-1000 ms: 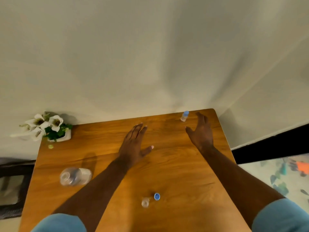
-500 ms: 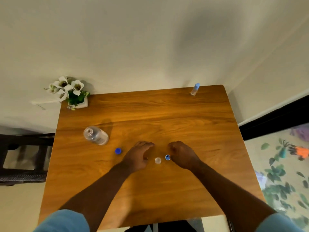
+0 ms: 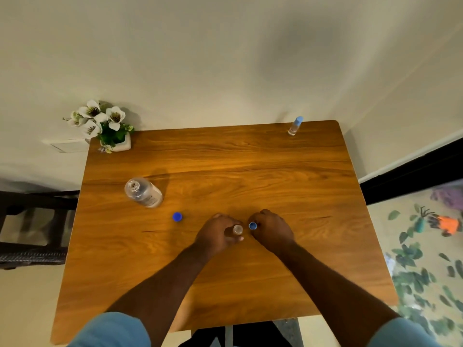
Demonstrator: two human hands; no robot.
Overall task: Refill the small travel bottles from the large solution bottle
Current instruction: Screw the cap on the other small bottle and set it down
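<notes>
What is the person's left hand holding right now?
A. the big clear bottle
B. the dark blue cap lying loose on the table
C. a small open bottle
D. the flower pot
C: the left hand has its fingers curled round the small open bottle, while the big clear bottle stands apart, untouched, farther left on the table.

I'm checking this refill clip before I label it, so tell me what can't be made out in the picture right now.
Head view only:
- Small open bottle: its body is hidden by the left hand; fill level unseen.
- Light blue cap: the right hand covers its far side; grip unclear.
- Large bottle: label print too small to read.
- Capped travel bottle: too small to judge contents.
- Table: near edge hidden by sleeves.
</notes>
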